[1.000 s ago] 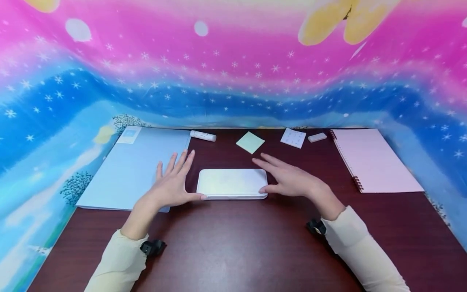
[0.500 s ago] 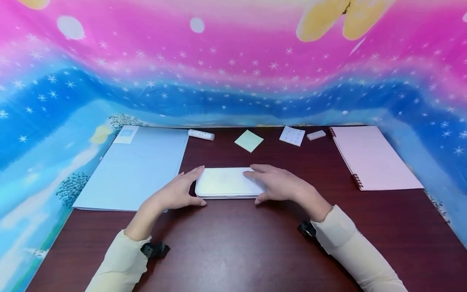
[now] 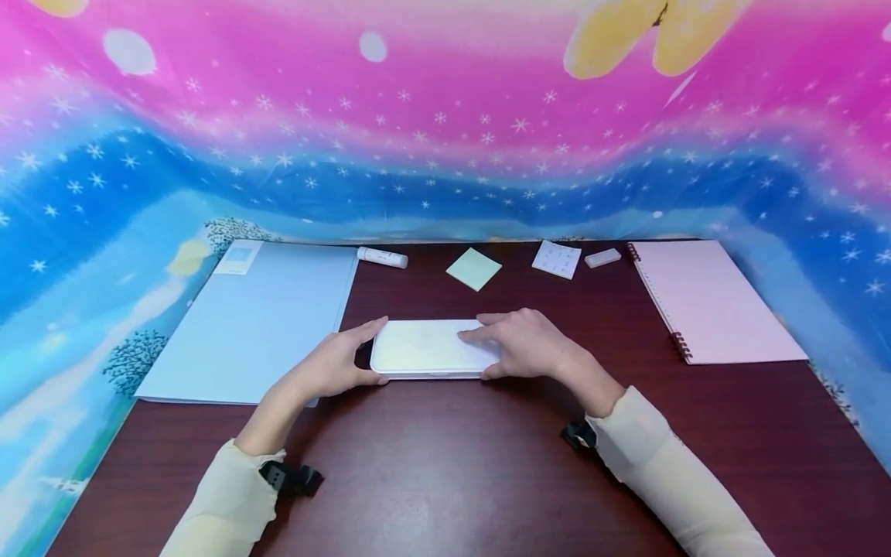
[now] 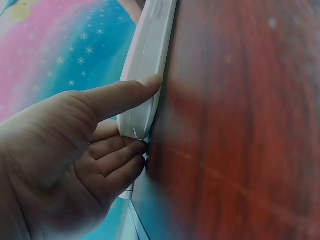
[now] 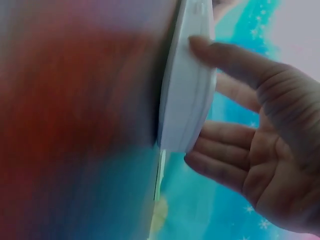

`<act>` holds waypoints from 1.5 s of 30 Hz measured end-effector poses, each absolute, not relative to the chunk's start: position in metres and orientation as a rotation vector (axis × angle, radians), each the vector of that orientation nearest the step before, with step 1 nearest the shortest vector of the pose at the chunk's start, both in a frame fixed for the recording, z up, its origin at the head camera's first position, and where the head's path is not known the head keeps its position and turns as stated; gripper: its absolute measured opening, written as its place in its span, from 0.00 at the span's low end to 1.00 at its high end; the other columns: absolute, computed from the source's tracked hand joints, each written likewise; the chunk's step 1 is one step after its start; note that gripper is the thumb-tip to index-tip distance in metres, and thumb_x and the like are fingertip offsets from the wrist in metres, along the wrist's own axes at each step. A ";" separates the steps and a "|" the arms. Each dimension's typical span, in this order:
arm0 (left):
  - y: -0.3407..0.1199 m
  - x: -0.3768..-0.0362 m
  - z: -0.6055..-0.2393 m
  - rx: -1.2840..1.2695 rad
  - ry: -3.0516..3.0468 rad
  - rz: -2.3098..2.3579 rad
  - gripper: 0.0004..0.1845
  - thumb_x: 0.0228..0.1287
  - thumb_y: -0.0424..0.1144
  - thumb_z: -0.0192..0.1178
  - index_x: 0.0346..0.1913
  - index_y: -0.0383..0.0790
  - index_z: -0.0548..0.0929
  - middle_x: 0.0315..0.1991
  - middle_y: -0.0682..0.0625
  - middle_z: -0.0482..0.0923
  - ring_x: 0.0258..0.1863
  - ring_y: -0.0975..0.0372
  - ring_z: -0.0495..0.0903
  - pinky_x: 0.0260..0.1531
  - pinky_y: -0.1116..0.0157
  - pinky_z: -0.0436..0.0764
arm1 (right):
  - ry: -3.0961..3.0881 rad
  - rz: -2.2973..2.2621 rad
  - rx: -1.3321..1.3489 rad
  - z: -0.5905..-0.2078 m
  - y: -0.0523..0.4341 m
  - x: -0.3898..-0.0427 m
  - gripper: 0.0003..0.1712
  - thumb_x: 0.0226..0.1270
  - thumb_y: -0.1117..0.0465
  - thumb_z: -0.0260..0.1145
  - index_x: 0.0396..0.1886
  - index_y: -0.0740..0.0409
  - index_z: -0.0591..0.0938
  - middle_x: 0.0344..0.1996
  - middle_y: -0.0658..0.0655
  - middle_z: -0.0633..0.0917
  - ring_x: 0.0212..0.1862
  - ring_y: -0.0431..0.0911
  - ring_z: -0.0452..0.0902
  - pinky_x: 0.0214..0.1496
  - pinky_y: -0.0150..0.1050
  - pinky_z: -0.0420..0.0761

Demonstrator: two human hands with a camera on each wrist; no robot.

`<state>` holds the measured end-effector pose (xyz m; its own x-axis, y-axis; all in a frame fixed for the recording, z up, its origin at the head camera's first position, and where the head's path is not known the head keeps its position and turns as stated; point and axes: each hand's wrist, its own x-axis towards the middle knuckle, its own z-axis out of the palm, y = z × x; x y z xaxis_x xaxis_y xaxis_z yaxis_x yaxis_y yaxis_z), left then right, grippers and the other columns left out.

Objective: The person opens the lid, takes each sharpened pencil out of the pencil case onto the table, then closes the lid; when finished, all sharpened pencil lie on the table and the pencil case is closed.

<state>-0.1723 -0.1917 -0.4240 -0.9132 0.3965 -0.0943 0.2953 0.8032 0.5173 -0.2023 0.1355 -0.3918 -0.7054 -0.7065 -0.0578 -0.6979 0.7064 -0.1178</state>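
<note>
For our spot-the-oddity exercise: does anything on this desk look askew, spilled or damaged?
No spill or damage stands out. The pale green square looks mildly askew: one corner points toward the person, while the white case lies straight.

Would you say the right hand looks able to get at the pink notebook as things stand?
Probably yes: the right hand is holding the white case, but if it let go, nothing visible stands between it and the pink notebook.

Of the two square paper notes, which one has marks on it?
The white note, nearer the pink notebook; the pale green note looks plain.
</note>
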 end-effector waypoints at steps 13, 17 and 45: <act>-0.197 -0.179 -0.432 0.530 2.795 0.813 0.56 0.53 0.46 0.78 0.81 0.48 0.56 0.73 0.41 0.70 0.71 0.47 0.72 0.66 0.44 0.73 | 2.683 -0.477 -1.126 -0.386 0.153 -0.220 0.30 0.61 0.42 0.74 0.64 0.37 0.82 0.61 0.46 0.85 0.57 0.44 0.84 0.50 0.41 0.80; -0.198 -0.179 -0.432 0.478 2.780 0.815 0.60 0.51 0.48 0.79 0.82 0.48 0.53 0.66 0.39 0.78 0.67 0.47 0.76 0.64 0.45 0.74 | 2.576 -0.671 -1.049 -0.385 0.160 -0.229 0.27 0.66 0.43 0.71 0.64 0.39 0.83 0.59 0.45 0.86 0.49 0.39 0.81 0.46 0.39 0.77; -0.193 -0.177 -0.427 0.497 2.812 0.737 0.49 0.56 0.48 0.76 0.77 0.37 0.64 0.73 0.42 0.70 0.72 0.48 0.71 0.67 0.47 0.73 | 2.913 -0.768 -0.712 -0.390 0.126 -0.293 0.21 0.80 0.55 0.56 0.65 0.56 0.81 0.62 0.61 0.83 0.66 0.56 0.77 0.66 0.54 0.77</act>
